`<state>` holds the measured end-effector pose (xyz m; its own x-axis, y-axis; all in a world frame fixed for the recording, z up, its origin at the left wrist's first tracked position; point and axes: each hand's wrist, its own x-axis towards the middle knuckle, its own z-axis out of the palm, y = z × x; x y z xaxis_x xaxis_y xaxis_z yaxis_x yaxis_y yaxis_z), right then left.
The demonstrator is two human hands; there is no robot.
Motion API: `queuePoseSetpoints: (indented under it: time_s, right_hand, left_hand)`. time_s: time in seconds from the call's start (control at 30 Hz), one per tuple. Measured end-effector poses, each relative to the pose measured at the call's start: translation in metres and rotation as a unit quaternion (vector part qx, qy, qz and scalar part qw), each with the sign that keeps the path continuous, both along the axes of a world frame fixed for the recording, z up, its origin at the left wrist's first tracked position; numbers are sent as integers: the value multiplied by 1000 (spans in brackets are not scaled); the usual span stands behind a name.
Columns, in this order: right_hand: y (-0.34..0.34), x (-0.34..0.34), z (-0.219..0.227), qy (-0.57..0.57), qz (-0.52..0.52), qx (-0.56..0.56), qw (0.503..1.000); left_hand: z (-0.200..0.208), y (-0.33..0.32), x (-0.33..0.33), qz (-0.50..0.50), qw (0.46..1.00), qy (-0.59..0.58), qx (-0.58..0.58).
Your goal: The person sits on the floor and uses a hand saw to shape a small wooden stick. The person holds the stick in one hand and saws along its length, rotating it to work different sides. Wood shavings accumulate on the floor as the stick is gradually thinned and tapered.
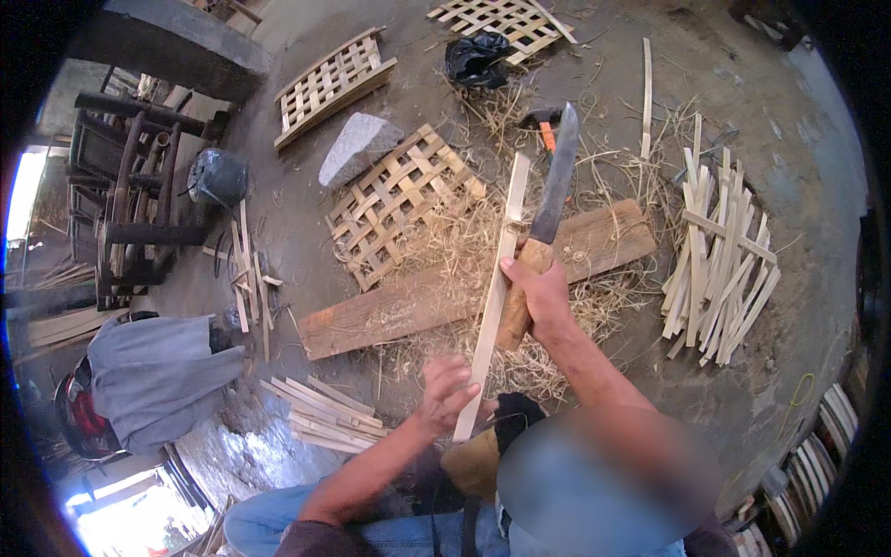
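Note:
My right hand is closed round the wooden handle of a large knife, its broad dark blade pointing away from me. The thumb of that hand also presses on a long pale bamboo strip, which runs alongside the knife. At the strip's near end my left hand has its thumb against the edge and its fingers curled, slightly blurred. Beneath them a wooden plank lies slantwise on the ground, partly covered with curly shavings.
A woven lattice panel lies beyond the plank, beside a grey stone. Cut strips are heaped at right, with more strips at lower left. An orange-handled hammer and a black plastic bag lie farther off.

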<state>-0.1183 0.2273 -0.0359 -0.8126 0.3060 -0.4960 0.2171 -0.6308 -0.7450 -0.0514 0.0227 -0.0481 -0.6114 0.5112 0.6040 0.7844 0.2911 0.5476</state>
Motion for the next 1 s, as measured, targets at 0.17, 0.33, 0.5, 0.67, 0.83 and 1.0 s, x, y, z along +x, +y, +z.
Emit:
queuePoseSetpoints:
  time_s: [0.17, 0.33, 0.5, 0.67, 0.83, 1.0]
  right_hand:
    - [12, 12, 1, 30, 127, 64, 989]
    - [-8, 20, 9, 64, 232, 83, 967]
    - [-20, 18, 19, 114, 260, 79, 956]
    - [-28, 25, 30, 63, 165, 329, 928]
    - [-19, 53, 46, 25, 256, 375, 891]
    - [-35, 94, 39, 54, 339, 380, 859]
  left_hand:
    - [23, -19, -49, 43, 892, -388, -230]
    - [71, 26, -119, 111, 953, -276, 62]
    - [114, 69, -156, 90, 913, -395, 50]
    - [131, 55, -145, 120, 938, -250, 207]
    - [120, 35, -133, 107, 910, -231, 327]
    - [95, 16, -116, 122, 883, -247, 381]
